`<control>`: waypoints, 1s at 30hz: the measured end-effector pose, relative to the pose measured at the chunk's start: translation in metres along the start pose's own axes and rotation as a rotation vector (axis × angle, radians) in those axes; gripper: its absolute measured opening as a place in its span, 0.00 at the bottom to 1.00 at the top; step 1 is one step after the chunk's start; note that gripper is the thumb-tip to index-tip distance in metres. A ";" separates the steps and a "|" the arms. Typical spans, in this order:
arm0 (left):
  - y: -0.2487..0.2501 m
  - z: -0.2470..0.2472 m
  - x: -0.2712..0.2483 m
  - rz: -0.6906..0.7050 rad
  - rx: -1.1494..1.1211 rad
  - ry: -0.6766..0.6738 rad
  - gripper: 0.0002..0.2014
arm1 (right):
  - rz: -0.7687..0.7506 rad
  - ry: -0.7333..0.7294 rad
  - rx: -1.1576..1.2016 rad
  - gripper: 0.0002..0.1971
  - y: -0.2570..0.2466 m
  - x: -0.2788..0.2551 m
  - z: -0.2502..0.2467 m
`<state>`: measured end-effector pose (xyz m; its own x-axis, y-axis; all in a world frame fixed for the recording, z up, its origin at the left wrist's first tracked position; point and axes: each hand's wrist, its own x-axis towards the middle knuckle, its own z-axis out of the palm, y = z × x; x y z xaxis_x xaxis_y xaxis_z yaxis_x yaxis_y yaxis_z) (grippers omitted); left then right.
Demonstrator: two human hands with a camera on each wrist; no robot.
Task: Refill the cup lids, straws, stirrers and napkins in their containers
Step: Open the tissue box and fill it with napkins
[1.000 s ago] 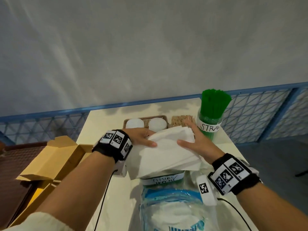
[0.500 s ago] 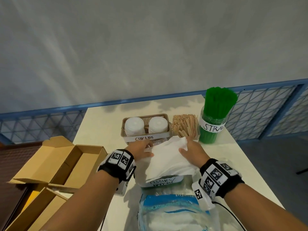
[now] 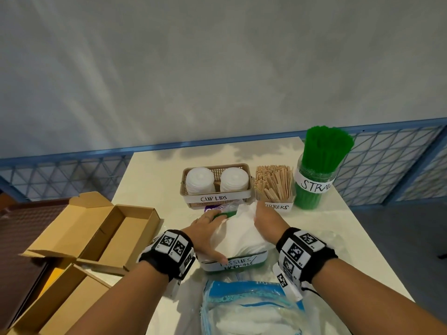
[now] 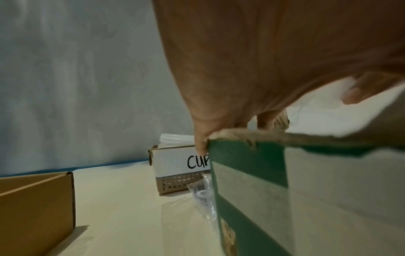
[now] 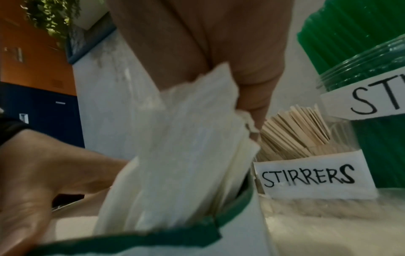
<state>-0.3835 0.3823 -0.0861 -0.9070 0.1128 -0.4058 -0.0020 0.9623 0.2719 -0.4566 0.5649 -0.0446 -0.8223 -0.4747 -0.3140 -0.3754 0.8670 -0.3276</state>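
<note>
A thick stack of white napkins [image 3: 239, 235] stands in the green box labelled TISSUES/NAPKINS [image 3: 238, 263], its top bulging above the rim. My left hand [image 3: 208, 232] lies flat on the stack's left side, thumb near the label. In the left wrist view its little finger reaches over the green box [image 4: 247, 164] edge. My right hand [image 3: 267, 224] presses straight fingers [image 5: 252, 78] against the right side of the napkins [image 5: 175, 147]. Behind stand the cup lids basket [image 3: 215, 182], the stirrers [image 3: 274, 184] and the jar of green straws [image 3: 319, 170].
A clear and blue bag of more napkins [image 3: 251, 308] lies at the near table edge. Open cardboard boxes [image 3: 96, 228] sit at the left, overhanging the table. A crumpled plastic wrapper [image 3: 222, 207] lies between the basket and the green box. A blue mesh fence [image 3: 387, 165] runs behind.
Both hands have come down and toward me with the napkin stack, which now sits in the green box instead of hovering above it.
</note>
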 end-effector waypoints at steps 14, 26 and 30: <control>0.017 -0.007 -0.008 -0.101 0.559 -0.250 0.41 | -0.156 0.163 -0.358 0.41 -0.013 -0.012 0.032; 0.053 -0.006 -0.022 -0.151 0.675 -0.191 0.30 | -0.297 -0.049 -0.617 0.20 -0.013 -0.015 0.025; 0.044 -0.005 -0.021 -0.251 0.579 -0.278 0.36 | -0.225 -0.073 -0.606 0.20 -0.014 -0.007 0.031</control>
<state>-0.3670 0.4209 -0.0614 -0.7663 -0.1463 -0.6256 0.0975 0.9360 -0.3383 -0.4329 0.5517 -0.0653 -0.6723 -0.6449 -0.3634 -0.7272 0.6671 0.1615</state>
